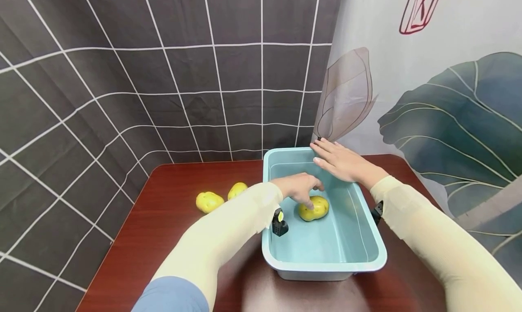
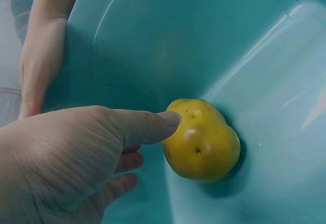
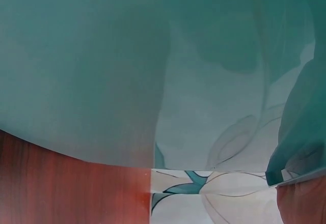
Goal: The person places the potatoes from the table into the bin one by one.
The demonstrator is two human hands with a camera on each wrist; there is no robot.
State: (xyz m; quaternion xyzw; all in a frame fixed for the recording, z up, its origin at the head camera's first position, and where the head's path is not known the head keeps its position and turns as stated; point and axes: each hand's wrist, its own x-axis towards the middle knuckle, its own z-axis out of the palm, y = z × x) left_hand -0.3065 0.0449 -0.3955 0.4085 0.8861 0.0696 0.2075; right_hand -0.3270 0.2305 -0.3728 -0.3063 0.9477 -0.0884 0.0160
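Observation:
A light-blue plastic basin [image 1: 322,267] stands on the table with one yellow potato [image 1: 319,208] lying on its floor. My left hand [image 1: 298,187] reaches into the basin just above that potato. In the left wrist view, the thumb of the left hand [image 2: 76,158] overlaps the edge of the potato [image 2: 204,145], and the other fingers are spread loosely beside it. My right hand [image 1: 344,161] lies flat with straight fingers at the basin's far right rim. The right wrist view shows the basin's wall [image 3: 91,81] close up; the right hand is out of that view.
Two more yellow potatoes, one nearer [image 1: 209,202] and one behind my left sleeve [image 1: 237,190], lie on the red-brown table [image 1: 175,185] left of the basin. A dark gridded curtain [image 1: 240,71] and a white leaf-print curtain [image 1: 448,99] hang behind the table.

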